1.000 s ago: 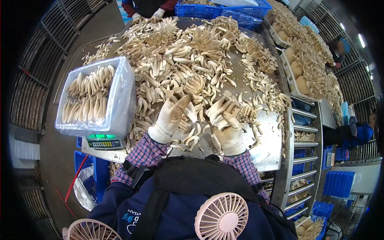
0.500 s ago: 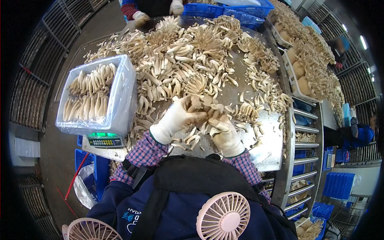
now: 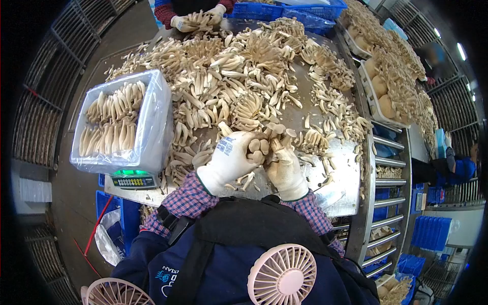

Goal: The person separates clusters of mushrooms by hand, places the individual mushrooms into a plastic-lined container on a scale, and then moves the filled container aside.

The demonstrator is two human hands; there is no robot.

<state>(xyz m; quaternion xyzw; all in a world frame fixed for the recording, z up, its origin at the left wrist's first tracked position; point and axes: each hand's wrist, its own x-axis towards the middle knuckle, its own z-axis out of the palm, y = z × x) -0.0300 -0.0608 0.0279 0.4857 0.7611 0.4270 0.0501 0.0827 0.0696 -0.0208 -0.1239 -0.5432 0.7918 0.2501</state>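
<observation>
My left hand (image 3: 230, 158), in a white glove, is closed around several mushrooms (image 3: 257, 151) whose round caps face me. Beside it my right hand (image 3: 285, 172), gloved too, grips mushrooms (image 3: 278, 133) with their caps pointing up and away. Both hands are close together above the near part of the metal table. Just beyond them spreads a large heap of loose mushrooms and clusters (image 3: 244, 76). To the left, a plastic-lined box (image 3: 161, 109) holds two rows of mushrooms and rests on a digital scale (image 3: 133, 181).
A roller conveyor (image 3: 389, 205) runs along the right side, with white crates (image 3: 373, 91) of mushroom clusters farther up. Across the table another person's gloved hands (image 3: 201, 20) hold a cluster. Blue crates (image 3: 284, 11) stand at the back. A blue bin (image 3: 129, 218) sits below the scale.
My left hand has turned, its back now facing up, with mushroom caps showing in its grip. My right hand has turned slightly upright. The person opposite has picked up a mushroom cluster.
</observation>
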